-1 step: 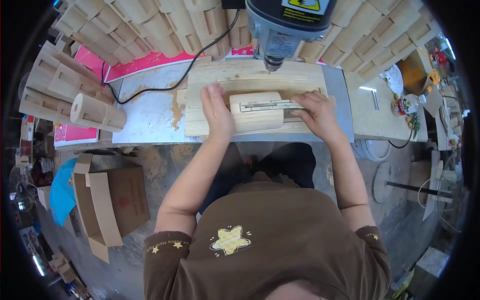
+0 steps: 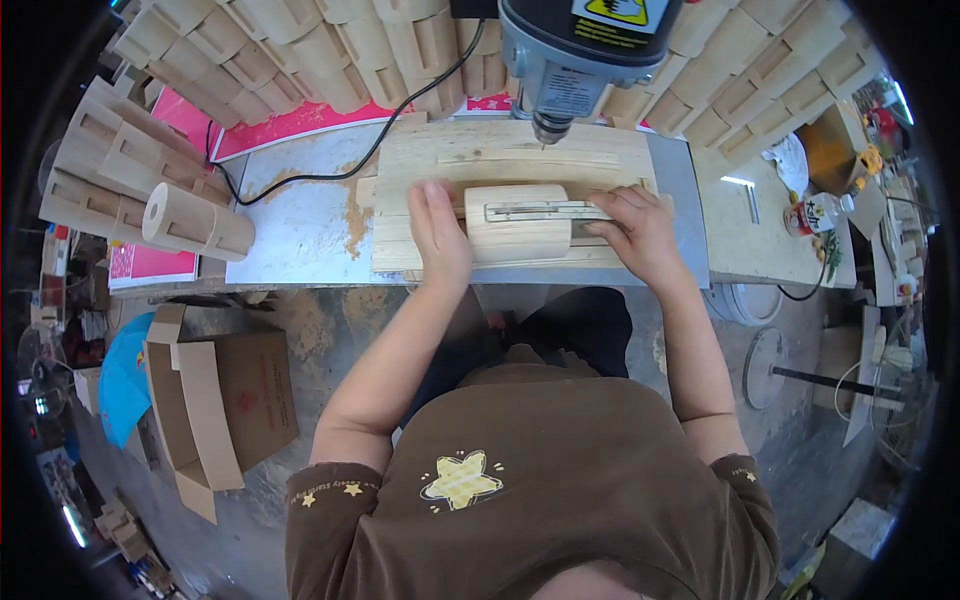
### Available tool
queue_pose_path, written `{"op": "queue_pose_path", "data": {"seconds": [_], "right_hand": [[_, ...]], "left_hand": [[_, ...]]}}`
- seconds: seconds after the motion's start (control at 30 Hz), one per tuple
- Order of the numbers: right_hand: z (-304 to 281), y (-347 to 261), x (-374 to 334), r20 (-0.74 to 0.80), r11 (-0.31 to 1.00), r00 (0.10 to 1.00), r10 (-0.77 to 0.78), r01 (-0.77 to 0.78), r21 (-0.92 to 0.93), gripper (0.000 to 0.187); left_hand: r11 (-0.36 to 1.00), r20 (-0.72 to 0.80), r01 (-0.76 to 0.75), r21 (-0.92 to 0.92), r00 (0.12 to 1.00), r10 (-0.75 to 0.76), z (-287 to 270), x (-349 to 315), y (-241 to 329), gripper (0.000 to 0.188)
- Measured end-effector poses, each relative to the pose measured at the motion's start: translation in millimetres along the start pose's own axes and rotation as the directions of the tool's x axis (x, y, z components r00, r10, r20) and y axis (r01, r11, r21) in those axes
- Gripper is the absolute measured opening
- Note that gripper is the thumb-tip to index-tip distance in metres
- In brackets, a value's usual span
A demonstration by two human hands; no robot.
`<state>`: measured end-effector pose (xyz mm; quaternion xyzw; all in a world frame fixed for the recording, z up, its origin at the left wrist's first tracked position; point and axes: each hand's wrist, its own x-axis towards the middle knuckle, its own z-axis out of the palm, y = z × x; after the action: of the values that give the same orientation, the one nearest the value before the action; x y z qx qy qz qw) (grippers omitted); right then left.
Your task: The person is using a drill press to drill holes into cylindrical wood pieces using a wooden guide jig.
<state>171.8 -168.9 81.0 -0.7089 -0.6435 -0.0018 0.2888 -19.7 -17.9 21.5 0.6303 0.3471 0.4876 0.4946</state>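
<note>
A pale wooden cylinder [image 2: 518, 243] lies on its side on a wooden board [image 2: 392, 238] at the bench's front. Against its left end rests my left hand [image 2: 440, 236], fingers stretched out and together. My right hand [image 2: 640, 228] pinches the right end of a narrow, light-coloured slotted strip [image 2: 540, 211], which lies lengthwise over the cylinder's upper side. My right fingers hide the strip's far end. Just behind the cylinder, a bench drill's chuck [image 2: 551, 128] with a thin bit points down, apart from the wood.
Stacks of slotted wooden cylinders [image 2: 430, 50] line the bench's back and left. One cylinder [image 2: 198, 222] leans at the left. A black cable [image 2: 330, 178] crosses the bench. A plastic bottle [image 2: 815, 210] lies at the right. An open cardboard box [image 2: 250, 400] stands on the floor.
</note>
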Motion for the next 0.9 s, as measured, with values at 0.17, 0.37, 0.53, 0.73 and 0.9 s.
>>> {"op": "queue_pose_path", "data": {"seconds": [0.17, 0.37, 0.53, 0.73, 0.9], "right_hand": [[-7.6, 13.2, -6.5, -0.085, 0.997, 0.996, 0.026, -0.033, -0.074, 0.031], [-3.5, 38.9, 22.9, -0.08, 0.998, 0.996, 0.048, -0.052, -0.046, 0.03], [12.1, 33.2, 39.8, -0.083, 0.999, 0.995, 0.054, -0.054, 0.004, 0.03], [18.5, 27.1, 44.2, -0.133, 0.999, 0.99, 0.039, -0.039, -0.002, 0.032], [-20.2, 19.2, 61.6, -0.442, 0.93, 0.892, 0.096, 0.078, 0.359, 0.034]], "left_hand": [[0.93, 0.285, -0.351, 0.11, 0.907, 0.309, -6.5, -44.6, 7.1, 0.035], [0.926, 0.36, -0.31, 0.214, 0.907, 0.22, 4.0, -18.1, -5.7, 0.057], [0.887, 0.287, -0.284, 0.365, 0.94, 0.183, -2.5, 6.9, -16.3, 0.064], [0.753, 0.363, -0.359, 0.551, 0.916, 0.171, -14.1, 20.7, -26.1, 0.058], [0.756, 0.404, -0.375, 0.537, 0.901, 0.16, -13.8, 26.2, -30.6, 0.051]]}}
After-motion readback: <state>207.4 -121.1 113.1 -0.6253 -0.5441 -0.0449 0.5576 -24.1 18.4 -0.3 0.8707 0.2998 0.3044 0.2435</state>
